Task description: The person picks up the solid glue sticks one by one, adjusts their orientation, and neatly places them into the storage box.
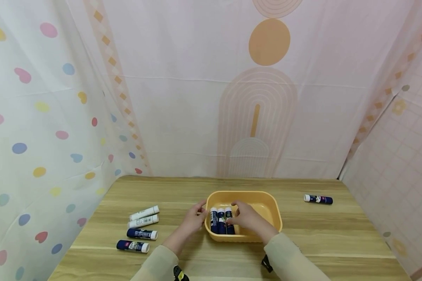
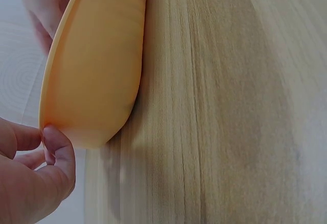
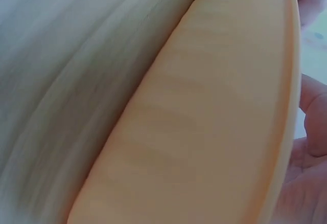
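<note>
A yellow plastic basket (image 1: 263, 194) stands on the table with three blue glue sticks with white caps lying side by side in its left half. My left hand (image 1: 194, 217) pinches the basket's left rim between thumb and fingers, which the left wrist view shows close up. Reaching over the near wall, my right hand (image 1: 247, 217) has its thumb and forefinger at the two ends of the rightmost glue stick (image 1: 229, 227) in the row. In the right wrist view the basket's wall (image 3: 194, 111) hides that glue stick.
On the left of the table lie two white glue sticks (image 1: 143, 221) and two blue ones (image 1: 133, 246). Another blue glue stick (image 1: 318, 199) lies at the right rear. Patterned curtains (image 1: 183, 128) hang behind the wooden table (image 1: 337, 238) and along both sides.
</note>
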`<state>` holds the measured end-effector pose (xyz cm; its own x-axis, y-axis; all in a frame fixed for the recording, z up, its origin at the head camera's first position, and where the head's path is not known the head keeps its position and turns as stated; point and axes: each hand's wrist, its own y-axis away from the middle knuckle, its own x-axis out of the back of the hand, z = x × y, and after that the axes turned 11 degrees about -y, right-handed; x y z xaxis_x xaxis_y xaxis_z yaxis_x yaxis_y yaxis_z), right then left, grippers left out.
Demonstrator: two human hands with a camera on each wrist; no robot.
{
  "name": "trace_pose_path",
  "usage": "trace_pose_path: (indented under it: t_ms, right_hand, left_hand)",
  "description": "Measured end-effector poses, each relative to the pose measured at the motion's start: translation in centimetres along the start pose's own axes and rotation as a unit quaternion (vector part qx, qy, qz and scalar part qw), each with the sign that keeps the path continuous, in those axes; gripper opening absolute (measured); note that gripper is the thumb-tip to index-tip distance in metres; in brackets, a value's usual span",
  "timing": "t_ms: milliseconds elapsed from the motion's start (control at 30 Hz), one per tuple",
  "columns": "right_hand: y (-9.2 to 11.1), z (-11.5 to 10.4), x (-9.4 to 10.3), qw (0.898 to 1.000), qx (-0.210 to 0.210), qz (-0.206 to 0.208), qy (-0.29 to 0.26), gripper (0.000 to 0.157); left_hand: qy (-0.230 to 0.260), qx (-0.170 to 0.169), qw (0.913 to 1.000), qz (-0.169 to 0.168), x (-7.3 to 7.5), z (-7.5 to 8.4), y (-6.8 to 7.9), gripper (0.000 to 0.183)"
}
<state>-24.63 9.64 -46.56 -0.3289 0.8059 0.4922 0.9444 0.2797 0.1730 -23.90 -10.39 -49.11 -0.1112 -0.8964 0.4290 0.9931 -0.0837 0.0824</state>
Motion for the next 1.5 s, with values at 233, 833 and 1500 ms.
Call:
trace_pose_path:
  t_ms: [233,833,1500]
  right_hand:
    - [1.6,0.7,2.5,0.994,0.08,0.036,0.061,0.051]
    - [4.5,7.3,10.3,0.934,0.231,0.155,0.224,0.073]
    - [3.6,13.2,18.6,0.95,0.071,0.168,0.253,0.071]
  left_hand:
    - [0.006,-0.007,1.0,0.001,0.0,0.2,0.0,0.044]
    - [0.013,0.002,0.9999,-0.003,-0.1,0.2,-0.1,0.043]
    - [0.03,0.001,0.9995,-0.001,-0.1,0.2,0.2,0.044]
